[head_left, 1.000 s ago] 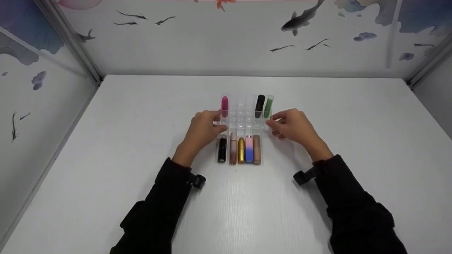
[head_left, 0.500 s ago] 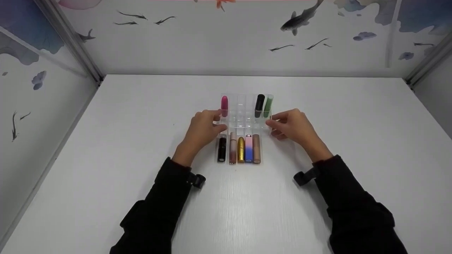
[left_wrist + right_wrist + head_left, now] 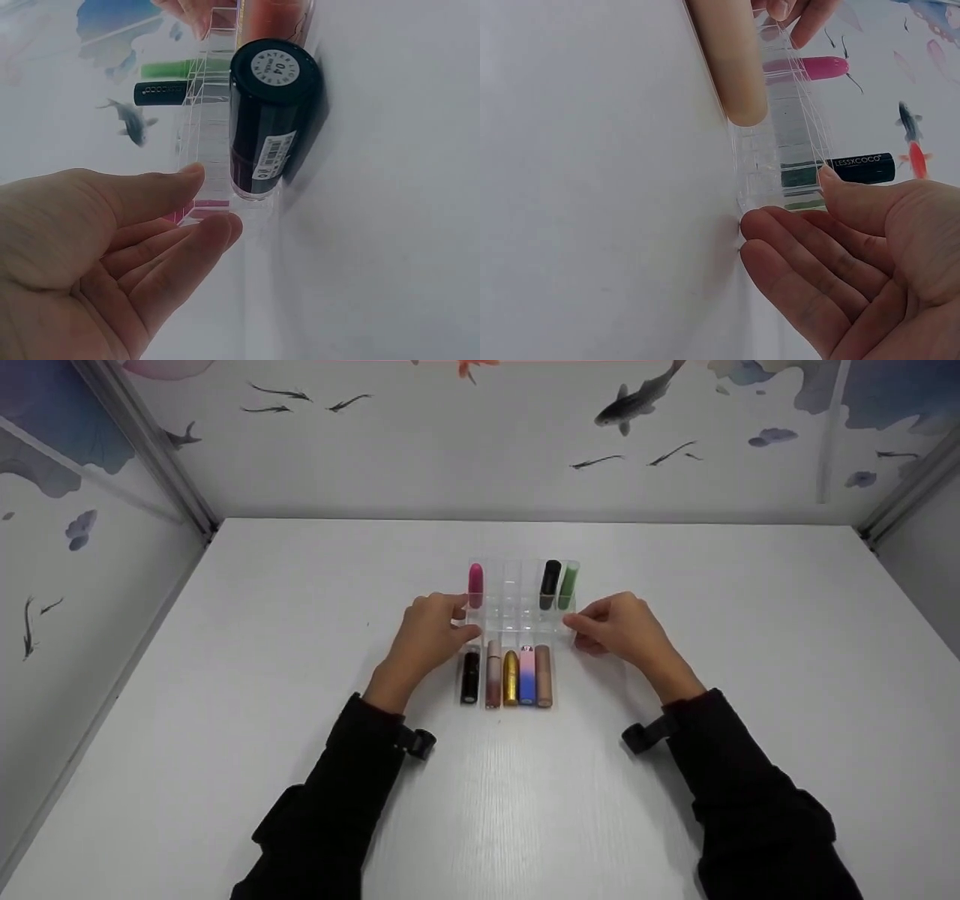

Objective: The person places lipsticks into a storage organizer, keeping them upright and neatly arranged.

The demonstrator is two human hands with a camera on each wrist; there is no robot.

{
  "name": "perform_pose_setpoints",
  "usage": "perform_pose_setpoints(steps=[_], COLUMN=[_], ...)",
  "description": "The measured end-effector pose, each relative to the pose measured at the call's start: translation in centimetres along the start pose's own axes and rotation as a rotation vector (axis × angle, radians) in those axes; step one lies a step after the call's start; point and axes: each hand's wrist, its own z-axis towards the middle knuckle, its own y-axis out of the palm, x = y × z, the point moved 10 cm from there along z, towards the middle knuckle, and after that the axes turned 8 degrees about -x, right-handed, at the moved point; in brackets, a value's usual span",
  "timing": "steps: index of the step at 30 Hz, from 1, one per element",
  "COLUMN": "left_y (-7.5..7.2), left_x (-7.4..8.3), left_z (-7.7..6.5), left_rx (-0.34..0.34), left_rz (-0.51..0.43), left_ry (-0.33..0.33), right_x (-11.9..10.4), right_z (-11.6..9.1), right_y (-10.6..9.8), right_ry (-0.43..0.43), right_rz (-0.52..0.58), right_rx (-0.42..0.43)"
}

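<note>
A clear plastic lipstick organizer (image 3: 511,617) stands mid-table. My left hand (image 3: 431,631) holds its left end between thumb and fingers, and my right hand (image 3: 619,628) holds the right end likewise. Upright in its back row are a pink lipstick (image 3: 475,585) at the left, then a black tube (image 3: 550,583) and a green tube (image 3: 568,585) at the right. Nearer me are a black lipstick (image 3: 469,678), a lip gloss (image 3: 493,675), a gold lipstick (image 3: 511,678), a pink-and-blue tube (image 3: 527,675) and a beige tube (image 3: 544,675). Clear plastic edges show around this front row.
The white table (image 3: 502,795) spreads out on all sides of the organizer. Behind it rises a white panel (image 3: 480,457) printed with fish, and a similar panel (image 3: 82,607) borders the left side.
</note>
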Motion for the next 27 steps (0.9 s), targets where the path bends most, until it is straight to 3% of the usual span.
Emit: perform_pose_setpoints(steps=[8, 12, 27], left_y=[-0.9, -0.9, 1.1], left_x=[-0.4, -0.6, -1.3], left_z=[-1.0, -1.4, -1.6], left_rx=[0.011, -0.015, -0.114], left_rz=[0.056, 0.118, 0.159], left_ry=[-0.125, -0.17, -0.257], right_x=[0.0, 0.1, 0.3], right_z=[-0.1, -0.1, -0.1], right_y=[0.0, 0.0, 0.0], right_ry=[0.015, 0.02, 0.026], right_rz=[0.027, 0.024, 0.038], right_rx=[-0.003, -0.006, -0.023])
